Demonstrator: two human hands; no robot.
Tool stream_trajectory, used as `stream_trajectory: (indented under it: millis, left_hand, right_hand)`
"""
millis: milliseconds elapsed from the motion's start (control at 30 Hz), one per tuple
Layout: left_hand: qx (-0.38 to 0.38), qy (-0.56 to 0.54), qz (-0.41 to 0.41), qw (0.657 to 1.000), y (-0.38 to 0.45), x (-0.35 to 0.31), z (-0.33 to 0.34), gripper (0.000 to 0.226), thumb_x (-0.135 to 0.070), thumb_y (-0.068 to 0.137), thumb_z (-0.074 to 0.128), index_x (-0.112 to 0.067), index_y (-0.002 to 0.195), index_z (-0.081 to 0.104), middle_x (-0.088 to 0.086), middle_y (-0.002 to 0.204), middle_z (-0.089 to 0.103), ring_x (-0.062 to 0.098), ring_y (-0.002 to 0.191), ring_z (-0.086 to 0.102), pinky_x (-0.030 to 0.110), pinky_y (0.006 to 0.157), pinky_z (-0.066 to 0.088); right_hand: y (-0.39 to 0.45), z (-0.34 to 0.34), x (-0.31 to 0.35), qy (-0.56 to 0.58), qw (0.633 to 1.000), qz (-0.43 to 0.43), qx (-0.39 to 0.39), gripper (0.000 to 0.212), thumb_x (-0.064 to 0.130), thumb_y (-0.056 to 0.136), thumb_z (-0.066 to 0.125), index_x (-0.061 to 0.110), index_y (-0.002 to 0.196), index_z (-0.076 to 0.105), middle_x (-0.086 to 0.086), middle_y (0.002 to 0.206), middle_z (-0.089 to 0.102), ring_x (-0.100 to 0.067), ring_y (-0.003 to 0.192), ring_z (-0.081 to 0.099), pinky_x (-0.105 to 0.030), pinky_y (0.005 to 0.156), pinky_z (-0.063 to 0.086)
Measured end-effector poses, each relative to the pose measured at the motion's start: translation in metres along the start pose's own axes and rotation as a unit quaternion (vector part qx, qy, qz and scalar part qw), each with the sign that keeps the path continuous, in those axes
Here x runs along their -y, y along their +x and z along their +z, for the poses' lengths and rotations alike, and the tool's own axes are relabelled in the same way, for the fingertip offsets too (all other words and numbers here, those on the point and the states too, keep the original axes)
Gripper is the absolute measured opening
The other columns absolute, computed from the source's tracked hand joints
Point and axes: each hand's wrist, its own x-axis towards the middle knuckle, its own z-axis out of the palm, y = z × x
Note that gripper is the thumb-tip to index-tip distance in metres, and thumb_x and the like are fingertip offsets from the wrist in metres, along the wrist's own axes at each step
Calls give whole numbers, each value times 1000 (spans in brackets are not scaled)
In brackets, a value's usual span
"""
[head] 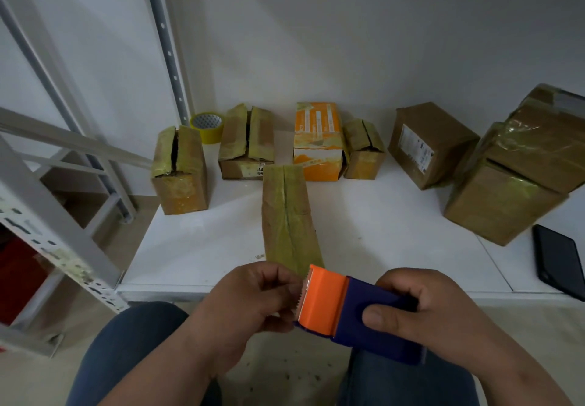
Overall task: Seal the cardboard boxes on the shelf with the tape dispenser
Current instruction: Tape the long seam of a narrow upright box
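My right hand (pixel 421 307) gripped the tape dispenser (pixel 354 310) just before the long box (pixel 289 219), while my left hand (pixel 253 298) pinched at its orange blade end.

White wall (pixel 348 26) behind, evenly lit. White shelf board (pixel 395 247) on a grey-white perforated metal rack, upright post (pixel 167 48) at back left, another post (pixel 47 215) front left. Beige speckled floor (pixel 285 371) below.

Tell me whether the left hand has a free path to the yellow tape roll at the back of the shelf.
Probably not directly. The left hand is busy at the tape dispenser, and the tape roll sits at the back, partly behind two cardboard boxes; reaching over them looks possible.
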Motion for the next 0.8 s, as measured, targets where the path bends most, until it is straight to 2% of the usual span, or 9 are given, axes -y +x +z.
stream_trajectory:
  millis: [167,233,333,467,533,633,733,800]
  left_hand:
    - [-57,86,44,994,-2,0,-4,15,-7,93,61,-7,84,73,12,80,73,31,78,70,30,70,59]
    - [-71,97,62,991,-4,-1,-5,16,-6,93,61,-8,82,73,9,77,73,27,73,71,30,69,59]
    - [-82,105,74,988,-7,-5,-3,17,-6,92,62,-8,80,73,7,74,72,19,66,70,23,63,55]
    - [-108,58,67,990,-3,-10,-16,20,-3,90,63,-10,73,72,1,64,66,15,57,65,31,66,58]
    - [-138,22,52,989,0,-13,-33,17,-3,87,66,-8,73,73,1,62,61,12,54,59,30,63,58]
    - [-125,6,37,991,4,-16,-45,10,-1,87,66,-2,79,73,5,61,59,14,56,53,26,57,55]
    - [-135,-9,39,990,13,-15,-42,9,0,88,65,0,84,73,4,61,58,14,56,52,26,58,56]
    - [-145,-13,42,988,19,-13,-40,10,1,88,64,0,85,74,3,59,58,14,55,51,27,59,56]
  right_hand:
    - [4,2,5,-39,999,-2,22,69,91,43,59,34,81,64,6,77,69,-11,67,65,-22,55,46]
    - [5,0,8,-51,998,-14,30,62,87,46,60,37,83,63,10,78,69,-9,68,66,-20,54,47]
    - [7,-6,11,-49,997,-35,41,59,85,49,62,37,83,65,9,77,70,-9,67,66,-19,54,47]
    - [12,-23,6,-71,996,-37,42,54,83,50,63,36,77,67,7,71,68,-7,61,63,-16,52,43]
    - [13,-35,-2,-83,996,-19,22,60,88,46,61,34,72,67,5,67,67,-9,58,62,-16,51,41]
    - [19,-48,-9,-91,996,2,17,66,92,40,58,35,72,68,2,69,69,-9,58,63,-15,51,42]
    - [33,-59,-5,-108,994,13,27,58,83,46,62,32,73,70,3,69,70,-10,58,65,-14,50,44]
    - [43,-68,-2,-107,993,30,36,56,77,59,67,23,73,71,1,69,72,-11,60,67,-15,51,45]
